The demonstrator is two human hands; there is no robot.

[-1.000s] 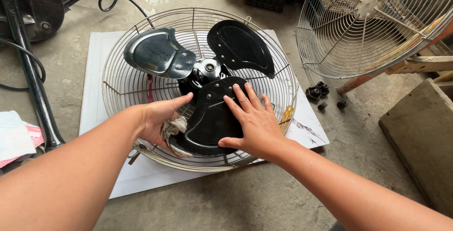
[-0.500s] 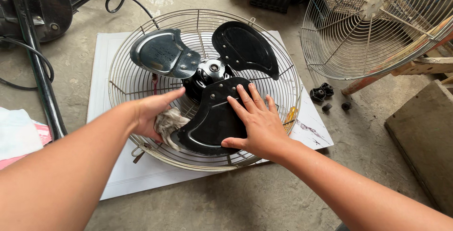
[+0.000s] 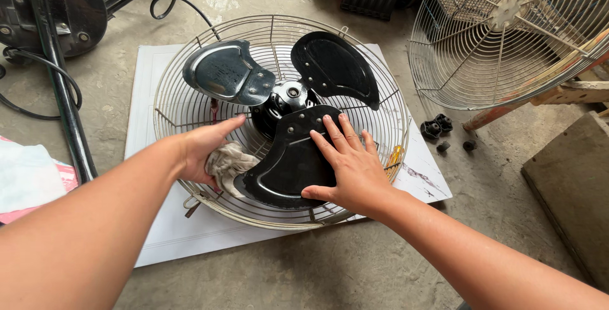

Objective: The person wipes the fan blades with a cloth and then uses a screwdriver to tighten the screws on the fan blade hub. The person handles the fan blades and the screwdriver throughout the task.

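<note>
Left hand (image 3: 202, 151): closed around a crumpled grey rag (image 3: 229, 164), pressing it against the left edge of the nearest fan blade (image 3: 293, 158).
Right hand (image 3: 351, 164): fingers spread, palm flat on that same blade — holding nothing.
Fan blade: black, three-lobed, seated on its hub (image 3: 288, 94) inside the rear wire guard (image 3: 174, 104).
Guard: lies on a white board (image 3: 143, 94) on the concrete floor.
Nearby: front wire guard (image 3: 507, 37) leaning at upper right; small black knobs (image 3: 438, 126) beside it; yellow-handled screwdriver (image 3: 394, 156) just beside the right hand.
</note>
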